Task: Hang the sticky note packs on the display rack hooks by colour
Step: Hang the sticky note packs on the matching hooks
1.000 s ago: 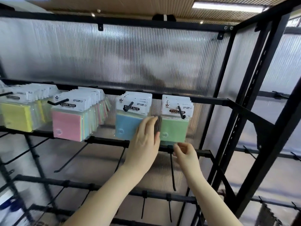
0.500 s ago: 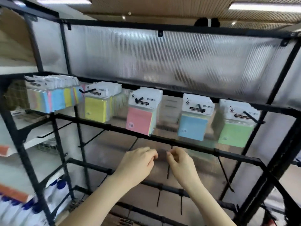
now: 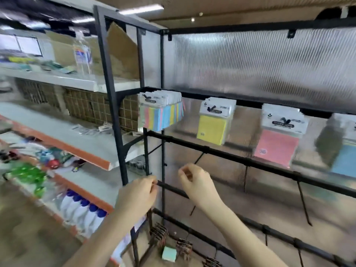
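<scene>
Sticky note packs hang from the top rail of the black display rack [image 3: 227, 154]: a mixed-colour stack [image 3: 161, 117] at the left, then yellow packs [image 3: 212, 130], pink packs [image 3: 276, 146] and blue packs [image 3: 344, 162] at the right edge. My left hand [image 3: 139, 192] is below them, in front of a lower rail, fingers curled, with nothing visible in it. My right hand [image 3: 194, 180] is just to its right, also curled and holding nothing. Several bare black hooks [image 3: 304, 203] hang from the lower rails.
A loose pale green note pad [image 3: 169, 254] lies low inside the rack beside hanging brown clips [image 3: 159, 236]. To the left stand store shelves [image 3: 77, 135] with white bottles with blue caps [image 3: 82, 209] and other goods. A ribbed translucent panel [image 3: 260, 68] backs the rack.
My view has swung left, so the green packs left the frame and the store shelves appeared. Both hands dropped from the blue and green packs to the lower rails and curled.
</scene>
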The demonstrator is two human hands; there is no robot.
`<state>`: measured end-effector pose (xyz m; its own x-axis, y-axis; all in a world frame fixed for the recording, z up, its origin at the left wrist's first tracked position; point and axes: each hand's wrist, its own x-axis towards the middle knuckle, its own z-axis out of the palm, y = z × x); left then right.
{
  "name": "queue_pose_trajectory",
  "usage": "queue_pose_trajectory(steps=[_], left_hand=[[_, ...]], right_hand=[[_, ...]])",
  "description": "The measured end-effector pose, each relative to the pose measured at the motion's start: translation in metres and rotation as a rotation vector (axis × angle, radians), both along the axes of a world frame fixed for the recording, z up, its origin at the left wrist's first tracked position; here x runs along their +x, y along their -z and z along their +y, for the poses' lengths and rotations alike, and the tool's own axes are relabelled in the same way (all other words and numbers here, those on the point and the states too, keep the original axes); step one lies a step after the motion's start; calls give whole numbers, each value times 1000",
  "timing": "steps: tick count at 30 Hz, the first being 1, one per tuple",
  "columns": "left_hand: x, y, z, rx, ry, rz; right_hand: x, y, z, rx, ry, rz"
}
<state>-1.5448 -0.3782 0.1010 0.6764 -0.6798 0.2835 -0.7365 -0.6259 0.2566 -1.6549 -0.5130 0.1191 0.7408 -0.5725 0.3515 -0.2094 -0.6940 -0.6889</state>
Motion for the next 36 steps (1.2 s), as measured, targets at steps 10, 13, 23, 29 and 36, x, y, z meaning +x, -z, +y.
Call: queue_pose_trajectory(steps=[10, 13, 23, 29, 36], left_hand=[[87, 16, 87, 37, -353, 119], [106, 21, 96, 50, -439, 136], [225, 30, 111, 22, -674, 177], [313, 22, 115, 44, -688, 178], [384, 33, 115, -11, -673, 118]], right_hand=[[136, 11, 73, -18, -286, 109], [166, 17, 84, -7, -335, 127], [329, 24, 104, 7, -455, 154], [418, 35, 108, 95, -454, 166], [488, 58, 121, 163, -439, 171]])
